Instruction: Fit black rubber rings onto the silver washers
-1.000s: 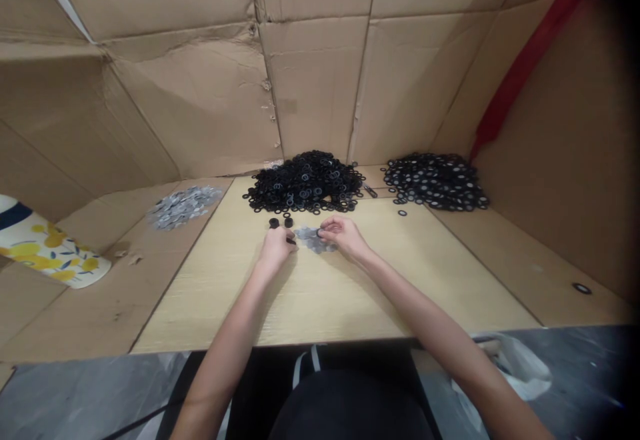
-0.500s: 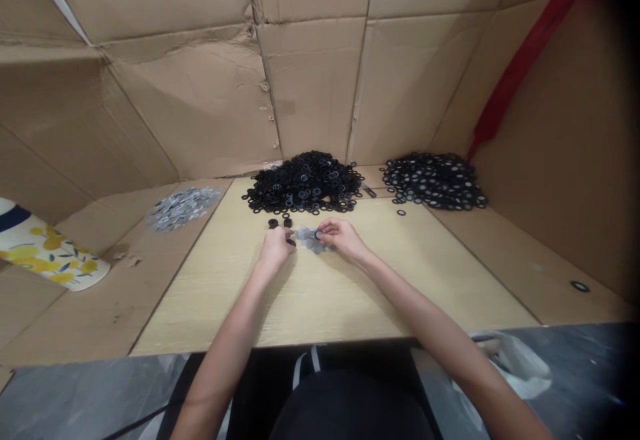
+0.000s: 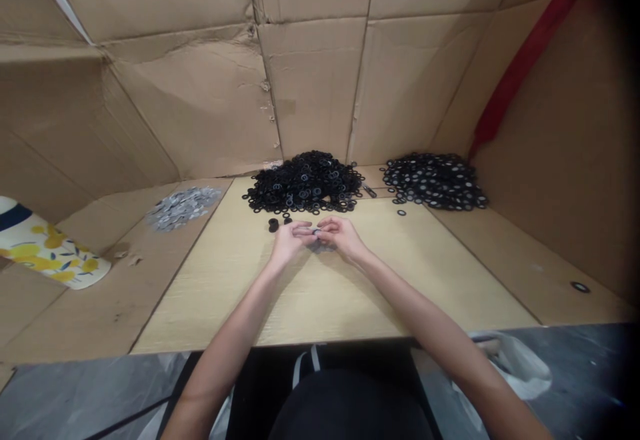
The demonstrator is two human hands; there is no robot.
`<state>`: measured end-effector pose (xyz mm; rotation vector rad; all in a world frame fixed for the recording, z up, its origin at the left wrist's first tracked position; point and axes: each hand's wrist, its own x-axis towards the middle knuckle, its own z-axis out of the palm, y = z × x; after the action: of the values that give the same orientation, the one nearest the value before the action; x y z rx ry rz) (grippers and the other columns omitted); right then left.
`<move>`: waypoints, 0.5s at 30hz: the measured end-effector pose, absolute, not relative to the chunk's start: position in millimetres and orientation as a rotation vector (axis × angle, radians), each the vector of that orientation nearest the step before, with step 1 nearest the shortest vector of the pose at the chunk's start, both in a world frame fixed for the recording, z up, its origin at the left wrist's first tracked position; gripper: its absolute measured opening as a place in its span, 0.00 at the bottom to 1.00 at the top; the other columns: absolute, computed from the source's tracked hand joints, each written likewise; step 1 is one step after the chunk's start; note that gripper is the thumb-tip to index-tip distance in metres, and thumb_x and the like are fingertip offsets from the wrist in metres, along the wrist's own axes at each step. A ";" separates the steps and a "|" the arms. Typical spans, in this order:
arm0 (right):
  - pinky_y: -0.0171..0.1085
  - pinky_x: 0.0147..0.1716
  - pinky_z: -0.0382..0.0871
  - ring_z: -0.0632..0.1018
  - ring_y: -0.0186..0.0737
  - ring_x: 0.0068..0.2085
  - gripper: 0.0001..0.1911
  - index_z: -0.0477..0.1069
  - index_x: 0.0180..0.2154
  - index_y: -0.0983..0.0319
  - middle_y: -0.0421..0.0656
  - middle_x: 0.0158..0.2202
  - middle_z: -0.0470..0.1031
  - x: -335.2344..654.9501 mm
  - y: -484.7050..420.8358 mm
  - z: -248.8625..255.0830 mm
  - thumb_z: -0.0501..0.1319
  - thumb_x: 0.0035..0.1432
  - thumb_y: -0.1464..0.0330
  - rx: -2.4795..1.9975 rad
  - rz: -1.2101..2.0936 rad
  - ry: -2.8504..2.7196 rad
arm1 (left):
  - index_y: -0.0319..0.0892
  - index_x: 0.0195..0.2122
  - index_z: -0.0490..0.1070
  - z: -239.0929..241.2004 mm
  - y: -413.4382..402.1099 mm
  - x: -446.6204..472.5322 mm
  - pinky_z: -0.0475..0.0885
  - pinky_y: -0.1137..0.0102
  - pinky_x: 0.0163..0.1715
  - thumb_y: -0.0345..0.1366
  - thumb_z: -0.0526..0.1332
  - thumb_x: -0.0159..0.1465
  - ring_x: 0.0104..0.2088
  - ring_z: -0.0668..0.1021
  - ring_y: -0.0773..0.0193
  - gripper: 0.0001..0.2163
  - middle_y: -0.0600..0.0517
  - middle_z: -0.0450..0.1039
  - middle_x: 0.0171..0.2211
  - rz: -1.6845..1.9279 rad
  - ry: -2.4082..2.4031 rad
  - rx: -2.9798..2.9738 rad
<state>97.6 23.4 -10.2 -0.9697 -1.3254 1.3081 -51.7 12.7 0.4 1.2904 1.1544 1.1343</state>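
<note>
Shifted right to centre frame: left hand (image 3: 290, 243), fingertips at ring (image 3: 317, 232), grip unclear. Pinching ring: right hand (image 3: 345, 237). Below: grey discs (image 3: 320, 248).

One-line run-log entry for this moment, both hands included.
right hand: pinching dark ring | left hand: close beside it | below: grey discs | beyond: black-ring heap

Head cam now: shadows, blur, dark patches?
Head view: black shading swallows the right edge; the long red strip near it looks soft; faint shadows fall around the bare left hand and bare right hand on the pale yellow flat board; the small dark round piece between the hands is too tiny to resolve.
</note>
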 end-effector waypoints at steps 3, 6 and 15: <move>0.32 0.23 0.63 0.70 0.31 0.21 0.17 0.66 0.27 0.62 0.36 0.19 0.70 96.6 23.8 -9.1 0.68 0.32 0.66 -0.987 1.253 -1.285 | 0.32 0.34 0.71 -5.5 10.1 -44.3 0.70 0.67 0.30 0.29 0.68 0.41 0.24 0.76 0.62 0.18 0.48 0.74 0.23 1.120 1.151 1.225; 0.33 0.22 0.62 0.70 0.32 0.22 0.17 0.67 0.27 0.62 0.36 0.19 0.70 96.2 24.0 -6.7 0.68 0.31 0.65 -1.007 1.237 -1.279 | 0.34 0.34 0.71 -8.1 6.4 -36.9 0.70 0.68 0.29 0.30 0.68 0.41 0.24 0.76 0.63 0.17 0.49 0.74 0.22 1.156 1.103 1.256; 0.33 0.24 0.62 0.70 0.33 0.23 0.17 0.67 0.25 0.62 0.36 0.18 0.70 99.3 22.8 2.5 0.69 0.29 0.66 -1.031 1.204 -1.271 | 0.32 0.39 0.68 -2.5 6.8 -38.2 0.71 0.65 0.35 0.29 0.70 0.39 0.27 0.77 0.63 0.24 0.47 0.75 0.25 1.236 1.060 1.063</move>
<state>99.3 22.8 2.5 -1.0315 -1.2714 1.2037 -38.2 6.8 -2.5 1.0632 1.0596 1.2362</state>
